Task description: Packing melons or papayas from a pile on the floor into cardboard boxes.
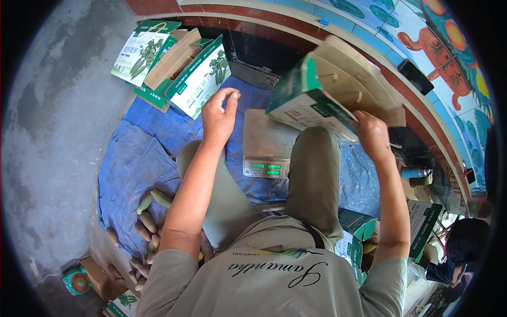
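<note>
Right hand (371, 132) grips an open cardboard carton (302, 100) by one edge; left hand (218, 112) empty, half-curled. One-sided support could tip it onto the digital scale (264, 138).

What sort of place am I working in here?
Likely a small produce-packing spot, judging by the open carton in your right hand, the digital scale in front of you, and the loose, elongated produce lying at the left.

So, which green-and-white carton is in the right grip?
The tilted, open carton at upper right: the right grip holds its edge and touches no other carton.
</note>
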